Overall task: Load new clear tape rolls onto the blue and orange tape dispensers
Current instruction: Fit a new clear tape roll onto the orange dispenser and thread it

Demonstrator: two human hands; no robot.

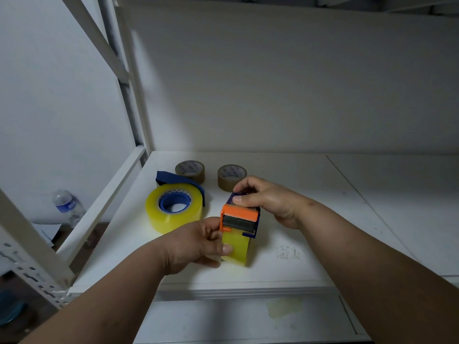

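Item 1: orange-and-blue plastic tape dispenser (239,216), held upright at the front middle of the white shelf board (347,219), its clear yellowish tape roll (236,247) standing on edge on the board. My right hand (268,202) grips the dispenser's top, fingers curled over the far side, thumb pressed on the near edge. My left hand (198,244) pinches the roll's left flank, thumb on the tape face below the orange cutter bar.

Item 2: blue plastic tape dispenser (181,184), lying flat to the left, already carrying a large clear yellowish roll (173,209) on its blue hub.

Item 3: two small brown packing tape rolls (190,171), (232,178), standing behind, untouched.

Item 4: plastic water bottle (68,204), on the floor left of the shelf.

Handling notes: I judge the dispenser light and stiff and the roll dense, with a smooth outer face that may slip. Best hold is the plastic frame sides; keep fingers off the serrated cutter edge under the orange bar.
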